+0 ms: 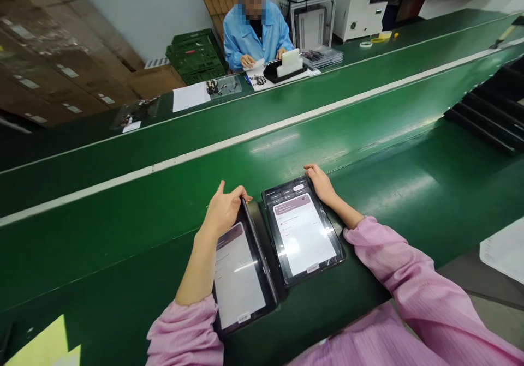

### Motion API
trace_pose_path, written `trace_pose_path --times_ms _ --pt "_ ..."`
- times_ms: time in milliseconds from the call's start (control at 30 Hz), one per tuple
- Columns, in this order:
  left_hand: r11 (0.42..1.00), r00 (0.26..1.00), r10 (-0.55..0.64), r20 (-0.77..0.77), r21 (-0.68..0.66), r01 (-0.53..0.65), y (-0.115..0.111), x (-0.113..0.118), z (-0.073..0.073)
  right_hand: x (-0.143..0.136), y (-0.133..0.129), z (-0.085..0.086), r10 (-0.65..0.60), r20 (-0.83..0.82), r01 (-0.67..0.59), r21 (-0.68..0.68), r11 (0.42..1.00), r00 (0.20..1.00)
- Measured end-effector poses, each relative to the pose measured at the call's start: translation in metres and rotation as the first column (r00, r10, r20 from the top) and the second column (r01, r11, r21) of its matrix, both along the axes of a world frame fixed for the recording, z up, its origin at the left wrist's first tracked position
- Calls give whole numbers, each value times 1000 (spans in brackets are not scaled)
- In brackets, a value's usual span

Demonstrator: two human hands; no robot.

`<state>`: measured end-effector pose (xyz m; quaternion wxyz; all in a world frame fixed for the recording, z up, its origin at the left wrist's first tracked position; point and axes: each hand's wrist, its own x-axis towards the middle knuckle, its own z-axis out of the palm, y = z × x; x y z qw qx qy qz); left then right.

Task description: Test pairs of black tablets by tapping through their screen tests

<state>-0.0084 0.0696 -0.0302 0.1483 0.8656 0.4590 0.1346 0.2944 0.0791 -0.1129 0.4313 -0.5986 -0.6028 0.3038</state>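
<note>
Two tablets with lit white screens are side by side in front of me. The left tablet [239,281] has its right edge raised off the green surface, and my left hand [223,211] grips its top right corner. One finger of that hand sticks up, and my wrist covers part of the screen. Close by, the right tablet [305,232] shows rows of text and has a small white label on its bottom edge. My right hand [321,185] holds its upper right corner, with the fingers partly hidden behind the edge.
A green conveyor belt [221,167] with a pale rail runs across the bench. Dark stacked slabs [489,109] lie at right, yellow paper [41,344] at lower left, a white sheet [505,249] at right. Across the belt a person in blue [256,39] sits near a black tray [286,72].
</note>
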Motion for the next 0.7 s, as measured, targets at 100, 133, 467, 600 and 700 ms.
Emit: trace_pose_path --times_ms 100,133,467,600,700 --pt "998 987 6 -160 -60 -16 -2 4 5 0 0 10 -16 53 17 -18 1000 998" --pt "995 979 7 -206 -94 -27 -3 5 6 0 -1 13 -15 66 17 -28 999 998" --pt "976 955 -54 -292 -219 -12 -11 8 -1 -3 -4 30 -36 -11 33 -149 988 999" --pt "968 954 -51 -294 -249 -25 -12 9 -1 -3 0 34 -14 -214 -20 -158 987 977" --pt "960 954 -22 -301 -271 -63 -11 10 1 -5 4 35 119 -593 -224 -107 969 796"
